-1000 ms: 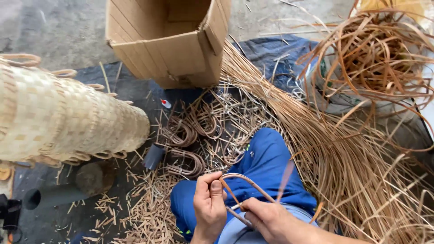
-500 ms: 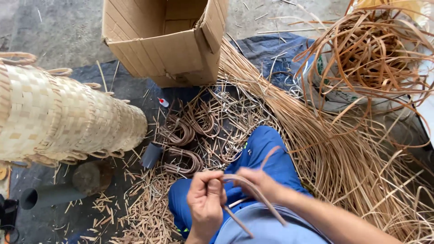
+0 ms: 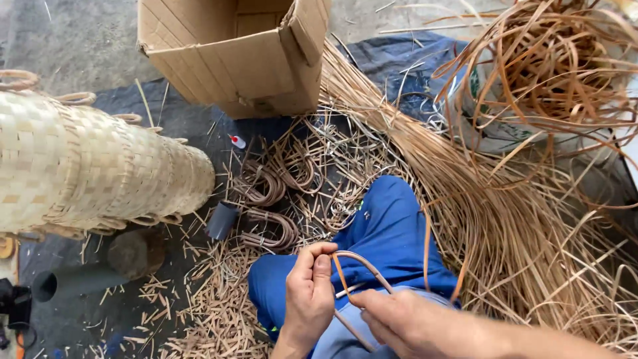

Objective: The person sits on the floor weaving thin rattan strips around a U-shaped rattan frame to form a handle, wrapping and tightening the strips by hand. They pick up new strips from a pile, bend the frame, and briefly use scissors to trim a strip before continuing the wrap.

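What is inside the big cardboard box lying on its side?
The cardboard box looks empty where its opening shows: only bare brown inner walls and a flap. The camera's edge cuts off its far end, so anything lying deeper inside cannot be seen.

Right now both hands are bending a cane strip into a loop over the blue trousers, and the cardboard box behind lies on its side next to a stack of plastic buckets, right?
Nearly. The head view shows the left hand and right hand bending the cane strip over the blue trousers, and the cardboard box on its side. But beside it lie stacked woven baskets, not plastic buckets.
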